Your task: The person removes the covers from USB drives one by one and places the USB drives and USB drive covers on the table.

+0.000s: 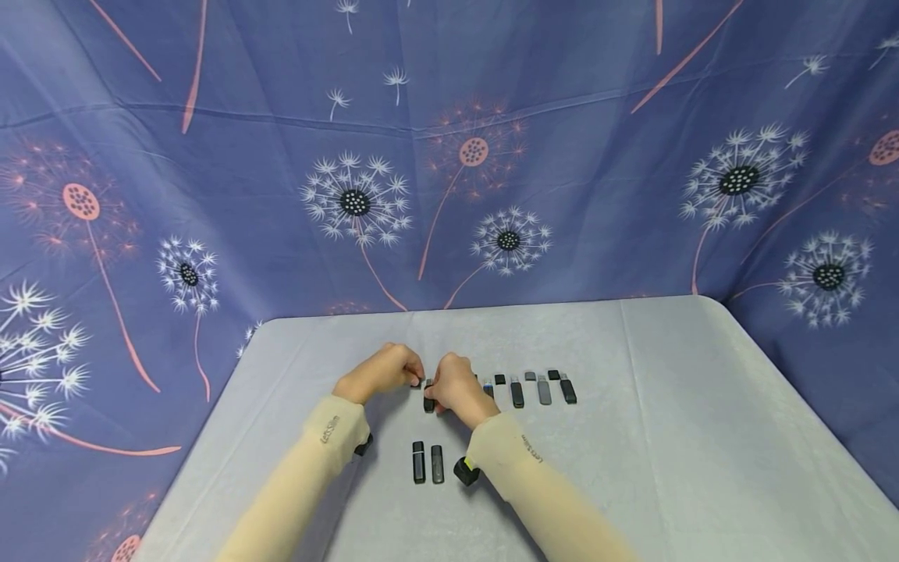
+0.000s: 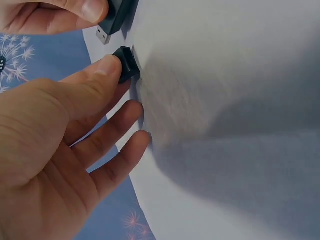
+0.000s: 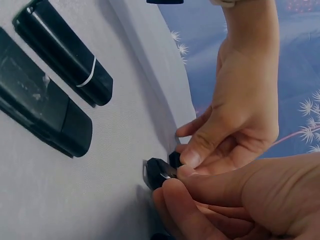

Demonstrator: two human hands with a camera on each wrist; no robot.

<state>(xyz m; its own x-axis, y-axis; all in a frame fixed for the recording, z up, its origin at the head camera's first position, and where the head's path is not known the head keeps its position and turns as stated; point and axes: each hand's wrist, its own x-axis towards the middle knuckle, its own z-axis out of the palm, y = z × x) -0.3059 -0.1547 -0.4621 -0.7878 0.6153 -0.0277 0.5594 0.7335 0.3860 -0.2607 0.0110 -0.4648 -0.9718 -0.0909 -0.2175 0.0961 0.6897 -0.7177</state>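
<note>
Head view, nearest first: two cream sleeves (image 1: pixel 284 484) reach in over the bench (image 1: pixel 702 437), which is covered in pale cloth. Between the forearms, two capped sticks (image 1: pixel 438 464) lie side by side, lengthwise away from the person; the left one has a light band across it. Black wrist device (image 1: pixel 467 471) on the right arm, just right of that pair.

Farther on, both hands work close together. Right hand (image 1: pixel 460 390) pinches a black USB stick (image 1: pixel 429 403), metal plug exposed and facing away. Left hand (image 1: pixel 389 371) pinches a small black cap (image 2: pixel 129 65) between thumb and fingers; its other fingers are spread, per left wrist view. Cap and plug are apart, near each other. Cannot tell if the hands touch.

Right of the right hand, a row of uncapped sticks, plugs facing away: one partly hidden by the hand (image 1: pixel 488 393), then a black one (image 1: pixel 517 393), a gray one (image 1: pixel 544 392), another black one (image 1: pixel 568 390). Loose caps (image 1: pixel 500 379) lie near their plug ends, one of them gray (image 1: pixel 530 376). Behind the bench, blue-purple curtain (image 1: pixel 590 195) with white and pink dandelions.
</note>
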